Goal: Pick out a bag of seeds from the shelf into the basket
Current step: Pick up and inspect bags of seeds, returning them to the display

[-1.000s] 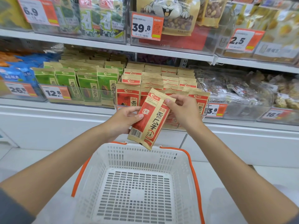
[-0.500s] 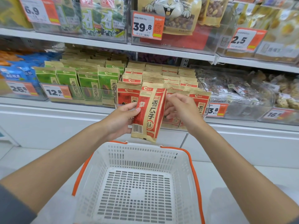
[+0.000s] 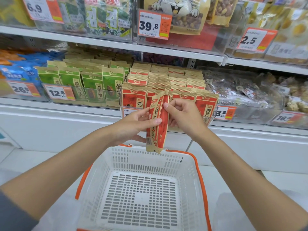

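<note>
A flat paper bag of seeds (image 3: 160,130), red with tan edges and a barcode near its foot, is held nearly upright and edge-on above the far rim of the basket (image 3: 133,157). It is clamped by both hands: the thumb of the left hand (image 3: 135,122) is pressed on its printed face, and the upper edge is pinched by the fingertips of the right hand (image 3: 185,115). The basket is of white perforated plastic with a slotted floor and orange handles (image 3: 200,180). On the shelf (image 3: 50,107) beyond, matching red bags (image 3: 134,97) are ranked in rows, and green bags (image 3: 93,87) of like shape are stood to the left. Orange-and-white price tags (image 3: 154,25) are read as 39.8, 12.8 and 2.5. The bags are lettered in Chinese characters.
</note>
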{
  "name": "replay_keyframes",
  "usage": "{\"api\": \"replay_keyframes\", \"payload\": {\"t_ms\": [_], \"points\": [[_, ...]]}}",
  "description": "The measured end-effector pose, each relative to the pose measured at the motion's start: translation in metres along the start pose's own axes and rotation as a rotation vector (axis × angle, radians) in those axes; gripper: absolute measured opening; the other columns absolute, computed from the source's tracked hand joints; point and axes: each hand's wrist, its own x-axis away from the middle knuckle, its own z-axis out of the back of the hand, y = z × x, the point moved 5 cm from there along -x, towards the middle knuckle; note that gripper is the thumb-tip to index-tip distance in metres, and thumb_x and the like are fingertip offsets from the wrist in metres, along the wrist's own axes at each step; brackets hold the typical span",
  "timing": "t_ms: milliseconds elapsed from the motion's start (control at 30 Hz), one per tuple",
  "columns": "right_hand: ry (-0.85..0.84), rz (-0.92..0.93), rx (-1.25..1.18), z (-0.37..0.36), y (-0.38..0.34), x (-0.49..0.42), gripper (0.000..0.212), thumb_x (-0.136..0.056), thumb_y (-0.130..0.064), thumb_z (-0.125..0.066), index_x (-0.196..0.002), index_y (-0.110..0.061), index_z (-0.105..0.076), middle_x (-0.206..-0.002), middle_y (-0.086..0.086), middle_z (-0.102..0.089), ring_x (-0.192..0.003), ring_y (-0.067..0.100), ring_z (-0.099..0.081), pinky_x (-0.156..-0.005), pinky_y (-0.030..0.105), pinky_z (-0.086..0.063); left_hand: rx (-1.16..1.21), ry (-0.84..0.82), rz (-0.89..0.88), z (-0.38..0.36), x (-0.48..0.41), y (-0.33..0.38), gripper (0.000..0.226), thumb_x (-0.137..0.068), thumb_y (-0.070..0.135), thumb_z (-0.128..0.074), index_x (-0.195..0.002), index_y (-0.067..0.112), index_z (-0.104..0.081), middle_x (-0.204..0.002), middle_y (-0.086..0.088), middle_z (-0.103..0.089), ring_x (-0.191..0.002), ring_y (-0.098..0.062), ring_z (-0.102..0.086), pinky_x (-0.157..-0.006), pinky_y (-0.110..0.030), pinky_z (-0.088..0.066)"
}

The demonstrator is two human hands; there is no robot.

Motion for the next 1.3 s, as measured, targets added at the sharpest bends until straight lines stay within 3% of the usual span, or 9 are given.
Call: {"api": "replay_keyframes", "payload": {"t_ms": [267,433,533,600,667,767,1067,1200,1300], "points": [[-0.023,-0.009,-0.040,-0.003,0.003,-0.001,0.023,-0.099,-0.015,-0.059,-0.087,0.004,-0.064,-0.059,0.001,-0.068,-0.050,0.012,-0.063,-0.052,0.026,-0.055,0.067,-0.005,0.015,0.003,-0.005,-0.004,0.028,-0.096,0.028,-0.060,-0.113,0.049,-0.054,-0.121,0.005,-0.070,-0.111,-0.017,-0.068,-0.094,-0.049,-0.056],[-0.035,-0.051,-0.074,-0.004,0.003,-0.001,0.037,-0.106,-0.034,-0.039,-0.089,-0.015,-0.065,-0.080,0.001,-0.070,-0.073,0.019,-0.066,-0.073,0.039,-0.056,0.111,0.035,0.018,0.004,-0.009,-0.003,0.042,-0.104,0.028,-0.046,-0.145,0.038,-0.046,-0.091,0.006,-0.071,-0.084,-0.013,-0.064,-0.075,-0.038,-0.057],[-0.041,-0.134,0.037,-0.002,0.013,-0.003,0.034,-0.103,-0.043,-0.043,-0.124,-0.020,-0.055,-0.108,0.001,-0.065,-0.097,0.022,-0.067,-0.090,0.051,-0.055,0.187,0.013,0.022,0.003,-0.011,-0.003,0.038,-0.107,0.031,-0.038,-0.143,0.038,-0.050,-0.125,-0.014,-0.066,-0.108,-0.026,-0.060,-0.099,-0.047,-0.051],[-0.078,-0.184,0.026,-0.002,0.019,-0.004,0.048,-0.099,-0.042,-0.053,-0.142,-0.025,-0.039,-0.118,0.000,-0.062,-0.104,0.019,-0.067,-0.093,0.049,-0.055,0.247,0.000,0.031,0.002,-0.010,-0.003,0.038,-0.107,0.032,-0.035,-0.142,0.034,-0.051,-0.134,-0.016,-0.062,-0.118,-0.029,-0.060,-0.106,-0.047,-0.044],[-0.076,-0.198,-0.061,-0.002,0.019,-0.003,0.061,-0.097,-0.034,-0.060,-0.149,-0.029,-0.028,-0.121,0.003,-0.061,-0.105,0.017,-0.067,-0.087,0.042,-0.059,0.273,-0.008,0.014,0.004,-0.010,-0.002,0.038,-0.107,0.029,-0.036,-0.142,0.031,-0.052,-0.130,-0.011,-0.065,-0.114,-0.026,-0.062,-0.102,-0.043,-0.048],[0.035,-0.136,-0.041,0.010,0.012,-0.005,0.064,-0.094,-0.023,-0.067,-0.148,-0.028,-0.032,-0.112,0.004,-0.062,-0.096,0.014,-0.069,-0.072,0.029,-0.060,0.236,0.001,-0.026,0.010,-0.009,0.001,0.037,-0.106,0.023,-0.040,-0.139,0.030,-0.055,-0.121,-0.009,-0.066,-0.104,-0.023,-0.063,-0.093,-0.043,-0.053],[0.008,-0.052,0.020,0.008,0.009,-0.004,0.061,-0.094,-0.014,-0.066,-0.144,-0.026,-0.032,-0.115,-0.001,-0.070,-0.093,0.008,-0.071,-0.078,0.030,-0.060,0.094,0.089,-0.048,0.014,-0.009,-0.001,0.042,-0.100,0.017,-0.055,-0.141,0.024,-0.052,-0.127,-0.006,-0.068,-0.114,-0.024,-0.067,-0.093,-0.044,-0.057],[0.019,-0.078,-0.028,0.009,0.006,-0.006,0.045,-0.096,-0.013,-0.063,-0.134,-0.022,-0.040,-0.111,-0.002,-0.072,-0.084,0.002,-0.072,-0.058,0.020,-0.056,0.074,0.111,-0.062,0.017,-0.010,0.001,0.043,-0.099,0.017,-0.057,-0.141,0.023,-0.053,-0.128,-0.002,-0.068,-0.111,-0.019,-0.068,-0.088,-0.033,-0.059],[0.062,-0.081,-0.037,0.012,0.000,-0.009,0.035,-0.099,-0.015,-0.058,-0.130,-0.020,-0.042,-0.107,-0.004,-0.072,-0.081,-0.001,-0.071,-0.054,0.016,-0.053,-0.006,0.198,-0.107,0.027,-0.011,0.012,0.037,-0.097,0.020,-0.061,-0.133,0.028,-0.056,-0.120,0.004,-0.070,-0.106,-0.010,-0.069,-0.088,-0.026,-0.057]]}}
